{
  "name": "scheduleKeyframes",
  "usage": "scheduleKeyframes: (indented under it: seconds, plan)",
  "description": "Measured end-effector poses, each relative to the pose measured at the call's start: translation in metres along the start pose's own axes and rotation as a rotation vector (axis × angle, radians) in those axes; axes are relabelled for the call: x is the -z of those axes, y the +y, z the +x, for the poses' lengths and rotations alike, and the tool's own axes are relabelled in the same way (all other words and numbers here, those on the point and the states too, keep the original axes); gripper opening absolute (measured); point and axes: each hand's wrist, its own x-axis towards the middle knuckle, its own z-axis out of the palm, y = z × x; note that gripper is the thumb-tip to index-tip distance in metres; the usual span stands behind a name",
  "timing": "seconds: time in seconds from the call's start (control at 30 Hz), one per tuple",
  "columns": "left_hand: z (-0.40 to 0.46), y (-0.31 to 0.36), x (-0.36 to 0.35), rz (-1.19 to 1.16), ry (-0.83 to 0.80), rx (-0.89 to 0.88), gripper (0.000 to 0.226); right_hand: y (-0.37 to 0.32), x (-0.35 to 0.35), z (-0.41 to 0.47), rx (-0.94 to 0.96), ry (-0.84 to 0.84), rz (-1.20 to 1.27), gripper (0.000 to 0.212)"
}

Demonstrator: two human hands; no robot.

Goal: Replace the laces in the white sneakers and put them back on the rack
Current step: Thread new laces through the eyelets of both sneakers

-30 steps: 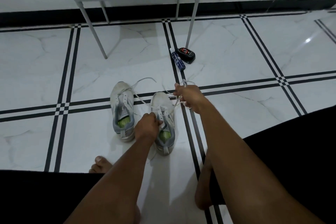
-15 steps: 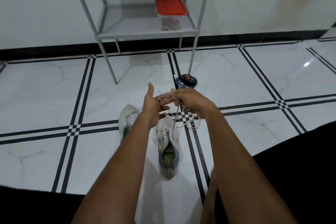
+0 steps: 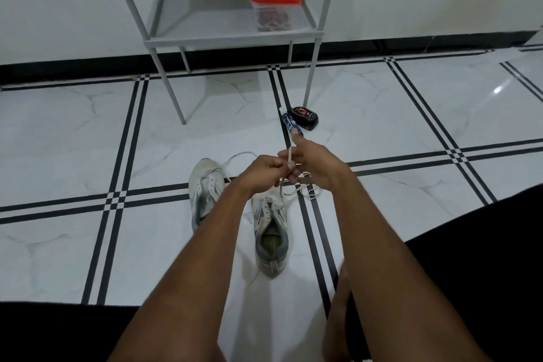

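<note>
Drawing the lace (image 3: 282,185) out of the right-hand sneaker (image 3: 271,226), you do best to pull straight up along the eyelets in short, even draws, so the shoe stays flat on the tiled floor (image 3: 382,114). Your left hand (image 3: 261,170) curls tight, pinching the lace; your right hand (image 3: 314,167) also grips it, fingers curled with one pointing forward. The other sneaker (image 3: 204,185) lies beside it, both well short of the rack (image 3: 232,38).
</note>
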Motion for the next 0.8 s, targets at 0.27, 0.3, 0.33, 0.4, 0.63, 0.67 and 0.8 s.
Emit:
scheduleKeyframes:
  seconds: [0.27,0.3,0.33,0.4,0.63,0.67,0.8]
  plan:
    - [0.005,-0.038,0.005,0.251,0.17,0.111,0.023,0.011,0.002,0.014,0.209,0.349,0.296,0.02]
    - [0.005,-0.049,0.006,0.341,0.135,0.164,0.025,0.015,0.004,0.014,0.222,0.382,0.234,0.021]
    - [0.003,-0.059,0.006,0.402,0.072,0.23,0.027,0.018,0.005,0.015,0.233,0.397,0.191,0.022]
    - [-0.002,-0.075,0.001,0.425,-0.055,0.356,0.032,0.025,0.004,0.017,0.256,0.401,0.158,0.024]
    - [-0.015,-0.101,-0.002,0.235,-0.038,0.39,0.05,0.055,-0.006,0.031,0.234,0.403,0.054,0.014]
    - [-0.016,-0.102,-0.001,0.231,-0.036,0.396,0.051,0.061,-0.009,0.033,0.222,0.398,0.045,0.015]
    - [-0.019,-0.105,-0.003,0.134,0.03,0.409,0.027,0.093,-0.022,0.035,0.207,0.343,-0.108,0.016]
